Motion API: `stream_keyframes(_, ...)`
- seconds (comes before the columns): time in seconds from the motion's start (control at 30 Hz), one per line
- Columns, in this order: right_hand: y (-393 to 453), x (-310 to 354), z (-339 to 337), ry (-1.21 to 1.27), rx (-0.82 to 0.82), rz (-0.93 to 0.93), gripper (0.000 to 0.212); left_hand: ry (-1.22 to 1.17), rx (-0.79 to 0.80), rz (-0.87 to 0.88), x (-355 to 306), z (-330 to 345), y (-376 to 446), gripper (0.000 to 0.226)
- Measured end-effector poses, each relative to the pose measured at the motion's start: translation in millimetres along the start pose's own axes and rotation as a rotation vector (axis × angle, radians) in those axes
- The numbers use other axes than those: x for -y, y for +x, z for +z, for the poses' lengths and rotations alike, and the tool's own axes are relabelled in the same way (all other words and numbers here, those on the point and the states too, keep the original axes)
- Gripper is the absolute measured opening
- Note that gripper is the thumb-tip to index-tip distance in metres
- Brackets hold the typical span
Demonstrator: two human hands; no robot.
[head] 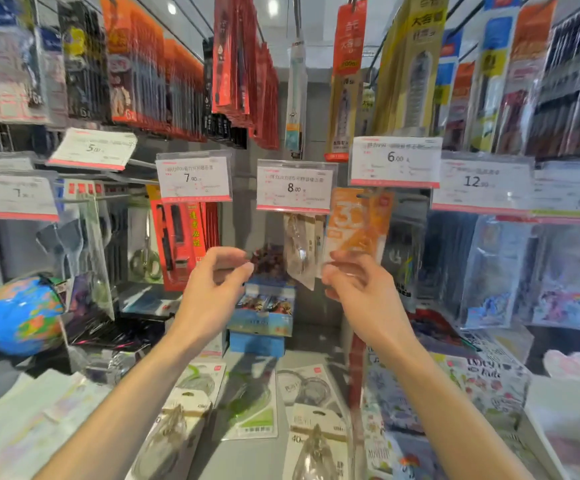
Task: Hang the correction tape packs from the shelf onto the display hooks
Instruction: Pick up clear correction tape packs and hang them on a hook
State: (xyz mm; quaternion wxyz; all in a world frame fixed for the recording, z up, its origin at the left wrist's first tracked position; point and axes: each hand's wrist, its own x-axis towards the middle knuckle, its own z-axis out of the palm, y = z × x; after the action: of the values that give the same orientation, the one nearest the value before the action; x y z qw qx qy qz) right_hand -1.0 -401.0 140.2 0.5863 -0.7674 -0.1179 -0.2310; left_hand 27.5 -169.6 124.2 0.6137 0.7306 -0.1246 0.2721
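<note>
Stationery aisle, pegboard wall crowded with hanging packs, grey shelf (257, 455) below at waist level. Six price tags legible across the middle row; 8.00 tag (293, 188) directly above the work point, 6.00 tag (394, 161) just right of it.

Right hand (354, 282) raised under the 6.00 tag, fingers (333, 275) closed in a pinch on the lower edge of an orange correction tape pack (359, 223). Pack held upright with its hang slot uppermost, level with the hook (371, 195) behind the tag; judged to be mid-threading, slot apparently at or on the hook, seating not confirmable owing to blur. Grip low on the pack probably to leave the slot clear.

Left hand (219, 271) lifted alongside, thumb and forefinger (247, 266) nearly closed, other fingers curled. Nothing visibly held; a thin item between the tips cannot be ruled out. Position suggests readiness to steady the hook or the packs already hanging.

One beige pack (299, 251) hanging under the 8.00 tag, just left of the orange pack.

Remaining stock lying flat on the shelf toward its front edge: about five packs counted — two beige at the front, two green-printed behind, one grey-ringed (304, 386) at centre. Count approximate; overlap and blur hinder certainty. Task judged early to midway.
</note>
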Motion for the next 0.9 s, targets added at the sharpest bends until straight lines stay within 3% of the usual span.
stream_keyframes(0.17, -48.1, -3.7, -2.0, 0.247, 0.033, 0.099, 0.008, -0.097, -0.045, -0.032, -9.2, -24.0, -63.5, 0.015)
stream_keyframes(0.3, -85.7, -8.3, 8.9, 0.271, 0.049, 0.136, 0.007, -0.134, -0.064, -0.066, -1.5, -42.9, -105.6, 0.019)
stream_keyframes(0.43, -118.8, -17.3, 27.0, 0.252, 0.051, 0.174, 0.008, -0.2, -0.081, -0.108, 15.8, -59.9, -132.6, 0.009)
stream_keyframes(0.6, -147.2, -33.0, 64.0, 0.226, -0.033, 0.287, 0.007, -0.233, -0.063, -0.167, 50.1, -93.1, -144.4, 0.014)
stream_keyframes(0.9, -187.1, -54.5, 135.6, 0.062, -0.218, 0.4, 0.008, -0.21, 0.153, -0.281, 102.9, -170.9, -116.5, 0.01)
